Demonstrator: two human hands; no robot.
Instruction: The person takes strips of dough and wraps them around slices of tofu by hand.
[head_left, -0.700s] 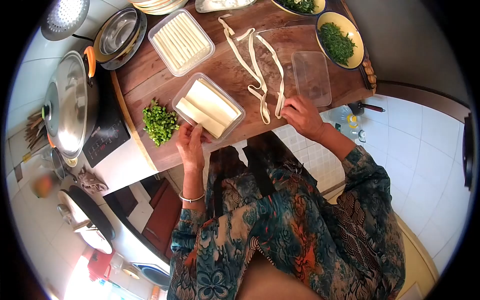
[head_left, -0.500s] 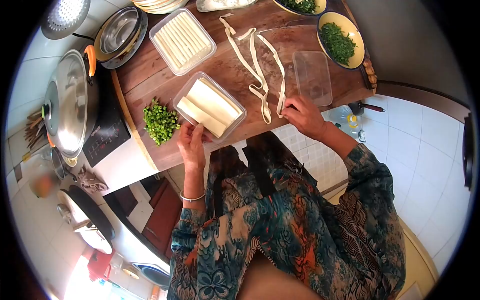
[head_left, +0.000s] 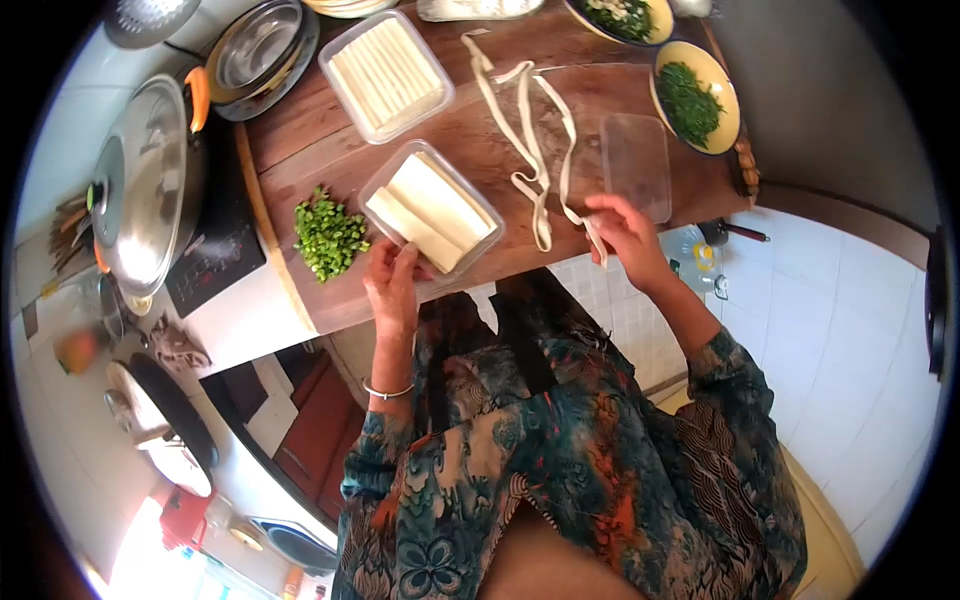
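My left hand (head_left: 392,288) is closed at the near corner of a clear plastic container (head_left: 484,252), with thumb and fingers at its rim. Pale, flat dough sheets (head_left: 425,218) lie stacked in that container. At the board's front edge, my right hand (head_left: 632,245) has its fingers apart beside the end of a long dough strip (head_left: 568,175). That end hangs over the edge close to the thumb. Another looped dough strip (head_left: 525,125) lies to the left of it. A pile of chopped green vegetable (head_left: 328,235) sits left of the container.
A second plastic container (head_left: 447,95) of dough sticks stands farther back on the wooden board (head_left: 290,150). To the right are a clear lid (head_left: 637,165) and a bowl of chopped greens (head_left: 690,105). A lidded wok (head_left: 150,190) stands at the left.
My right hand has shifted slightly right and its fingers have spread. The strip's end now hangs over the board edge. My left hand stays at the container, and the camera view has shifted slightly.
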